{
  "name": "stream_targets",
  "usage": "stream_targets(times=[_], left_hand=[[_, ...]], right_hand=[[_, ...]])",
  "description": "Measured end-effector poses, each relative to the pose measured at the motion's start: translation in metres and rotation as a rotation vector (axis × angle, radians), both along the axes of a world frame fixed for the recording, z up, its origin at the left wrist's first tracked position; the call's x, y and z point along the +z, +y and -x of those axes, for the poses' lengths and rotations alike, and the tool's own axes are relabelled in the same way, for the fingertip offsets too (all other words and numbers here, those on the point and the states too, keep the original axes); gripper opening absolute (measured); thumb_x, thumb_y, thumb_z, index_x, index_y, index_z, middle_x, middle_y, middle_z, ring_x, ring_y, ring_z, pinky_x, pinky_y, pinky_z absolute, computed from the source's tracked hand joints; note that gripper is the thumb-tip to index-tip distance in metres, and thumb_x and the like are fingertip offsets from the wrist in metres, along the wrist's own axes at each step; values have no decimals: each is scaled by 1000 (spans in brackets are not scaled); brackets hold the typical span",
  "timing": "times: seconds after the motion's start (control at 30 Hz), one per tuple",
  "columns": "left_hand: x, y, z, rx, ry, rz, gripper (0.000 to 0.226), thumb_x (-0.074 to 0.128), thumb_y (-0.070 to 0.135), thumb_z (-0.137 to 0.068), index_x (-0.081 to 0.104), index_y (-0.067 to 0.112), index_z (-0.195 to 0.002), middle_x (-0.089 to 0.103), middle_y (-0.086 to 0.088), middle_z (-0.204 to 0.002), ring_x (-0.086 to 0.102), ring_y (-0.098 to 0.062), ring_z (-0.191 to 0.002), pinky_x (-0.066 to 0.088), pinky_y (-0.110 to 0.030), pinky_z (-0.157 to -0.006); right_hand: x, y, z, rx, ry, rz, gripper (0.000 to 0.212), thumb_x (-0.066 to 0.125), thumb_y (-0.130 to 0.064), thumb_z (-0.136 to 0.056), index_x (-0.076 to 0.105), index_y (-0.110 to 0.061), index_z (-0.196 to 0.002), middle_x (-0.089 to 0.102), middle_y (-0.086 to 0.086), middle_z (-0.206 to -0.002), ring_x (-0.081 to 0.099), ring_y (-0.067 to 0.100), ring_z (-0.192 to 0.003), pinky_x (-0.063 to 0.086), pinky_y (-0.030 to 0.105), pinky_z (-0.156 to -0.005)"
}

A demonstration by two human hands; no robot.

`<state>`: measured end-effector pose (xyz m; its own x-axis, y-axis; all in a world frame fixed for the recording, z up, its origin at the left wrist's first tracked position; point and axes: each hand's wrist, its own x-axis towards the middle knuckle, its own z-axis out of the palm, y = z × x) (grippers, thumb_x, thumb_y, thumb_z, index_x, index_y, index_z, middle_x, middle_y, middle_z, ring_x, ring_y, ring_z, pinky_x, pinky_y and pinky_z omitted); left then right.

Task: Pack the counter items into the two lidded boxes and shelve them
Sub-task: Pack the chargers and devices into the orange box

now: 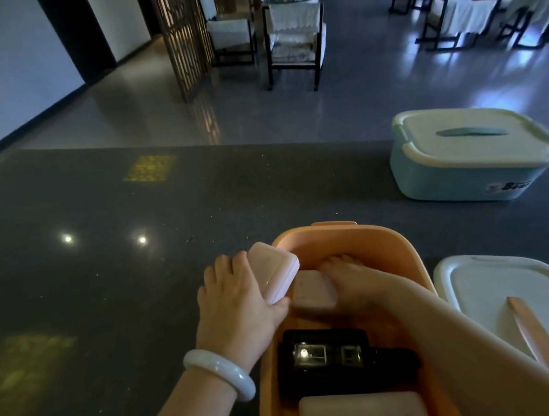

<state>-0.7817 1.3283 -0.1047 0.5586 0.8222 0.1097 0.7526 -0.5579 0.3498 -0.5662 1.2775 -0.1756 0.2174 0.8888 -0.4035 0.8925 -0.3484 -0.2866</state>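
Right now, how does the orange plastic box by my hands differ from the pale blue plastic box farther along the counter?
The orange plastic box is open, its white lid lying beside it on the counter; the pale blue plastic box is closed under its white lid. The orange box shows items inside; the blue box's contents are hidden. The orange box sits near, the blue box farther right. Both are rounded plastic boxes with white lids.

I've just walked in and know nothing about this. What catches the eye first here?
Two bare hands working at an open orange box on the dark counter: the left hand holds a pale pink case at its rim, while the right hand reaches inside. That box's white lid lies just to the right, and a closed blue box sits farther back on the right.
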Motion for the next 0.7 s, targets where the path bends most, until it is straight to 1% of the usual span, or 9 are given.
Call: stream_targets(times=[0.2, 0.3, 0.37, 0.43, 0.57, 0.63, 0.7], left_hand=[[1, -3, -1, 25, 5, -6, 82, 68, 59, -74, 31, 21, -136, 40, 0, -128, 39, -19, -117, 40, -32, -94], [2, -4, -2, 38, 9, 3, 82, 69, 58, -74, 32, 20, -136, 40, -1, -129, 40, -20, -118, 40, -34, -94], [3, -4, -2, 38, 18, 5, 82, 70, 58, -74, 32, 20, -136, 40, -2, -129, 40, -21, -119, 40, -34, -94], [3, -4, -3, 31, 32, 11, 82, 70, 57, -75, 31, 20, -137, 40, -2, -130, 41, -21, -119, 41, -35, -95], [4, -4, -2, 37, 43, 5, 80, 70, 56, -75, 32, 20, -136, 41, -3, -129, 42, -22, -119, 42, -36, -94], [4, -4, -2, 44, 46, -13, 80, 71, 56, -75, 33, 19, -135, 41, -4, -129, 42, -23, -118, 42, -36, -94], [4, -4, -3, 44, 51, -26, 81, 71, 56, -75, 33, 19, -135, 41, -4, -129, 42, -23, -119, 42, -37, -94]], right_hand=[[-2, 5, 6, 64, 26, 57, 82, 79, -37, -70, 34, -26, -138, 37, 3, -140, 37, 24, -129, 29, 39, -107], [-3, 5, 8, 74, 24, 58, 83, 79, -35, -70, 34, -23, -138, 33, 5, -140, 33, 26, -130, 27, 39, -106], [-2, 4, 7, 76, 47, 60, 83, 78, -41, -69, 35, -26, -139, 34, 4, -139, 31, 26, -131, 25, 39, -107], [0, 5, 6, 66, 66, 65, 79, 76, -44, -71, 37, -30, -139, 38, 2, -138, 33, 25, -129, 25, 38, -104], [4, 5, 5, -23, 146, 67, 67, 69, -37, -84, 39, -32, -143, 41, 1, -140, 40, 24, -126, 31, 37, -103], [5, 5, 7, -19, 181, 80, 67, 70, -32, -84, 40, -30, -143, 41, 0, -141, 40, 23, -127, 31, 35, -102], [5, 4, 9, -13, 217, 87, 66, 72, -29, -83, 42, -29, -142, 45, -2, -139, 43, 21, -125, 32, 31, -95]])
